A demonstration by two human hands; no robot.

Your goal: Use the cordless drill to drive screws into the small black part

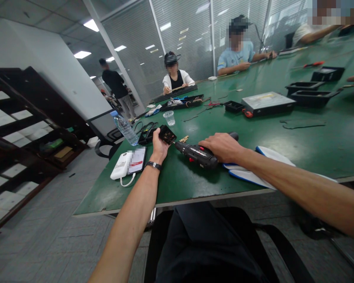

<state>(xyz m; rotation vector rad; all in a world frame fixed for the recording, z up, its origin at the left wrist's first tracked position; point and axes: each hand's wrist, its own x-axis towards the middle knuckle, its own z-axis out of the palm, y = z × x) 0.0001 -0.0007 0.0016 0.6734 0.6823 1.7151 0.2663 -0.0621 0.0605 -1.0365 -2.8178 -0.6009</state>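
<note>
While the left hand point(160, 146) holds a small black case point(168, 134) just above the near part of the green table point(177, 188), the right hand point(222, 145) grips a black power drill point(198, 154). The left thumb lies along the near side of the case, and the other fingers, closed around it, are mostly hidden. The right fingers are wrapped around the drill's handle, though the palm covers much of them. The drill is turned on its side, its nose pointing left at the open face of the case; whether the bit touches it, I cannot tell. Just behind the nose, a small brass-coloured piece point(184, 139) lies on the table.

White gloves point(264, 175) with blue edges lie under the right forearm. To the left of the left hand, a phone point(139, 160) lies against a white power bank point(119, 166), with a short white cable point(128, 182) looping beside them. A water bottle point(126, 129) stands behind these, and a clear plastic cup point(169, 118) stands beyond the case. Farther right, a flat metal box point(268, 104) sits near several black trays point(309, 98). Across the table, co-workers point(236, 57) sit with their hands on the tabletop.
</note>
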